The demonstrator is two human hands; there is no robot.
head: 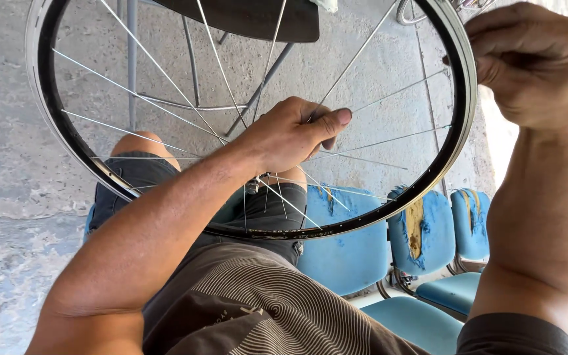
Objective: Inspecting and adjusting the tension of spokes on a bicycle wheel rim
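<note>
In the head view, a bare bicycle wheel (244,125) stood upright over the seated person's lap, its black rim carrying no tyre and its thin spokes (165,108) fanning out from the centre. The left hand (290,135) reached into the middle of the wheel, fingers curled and thumb stretched forward, pinching a spoke near where several crossed. The right hand (534,62) was closed at the rim's upper right edge; it seemed to grip the rim or a small tool there, though what sat inside the fist could not be made out. Most spokes already ran taut from hub to rim, so the lacing looked largely in place, with adjustment spoke by spoke apparently in hand. Below the wheel ran a row of worn blue seats (422,230), and a dark table (251,20) stood on the concrete floor (8,131) beyond.
</note>
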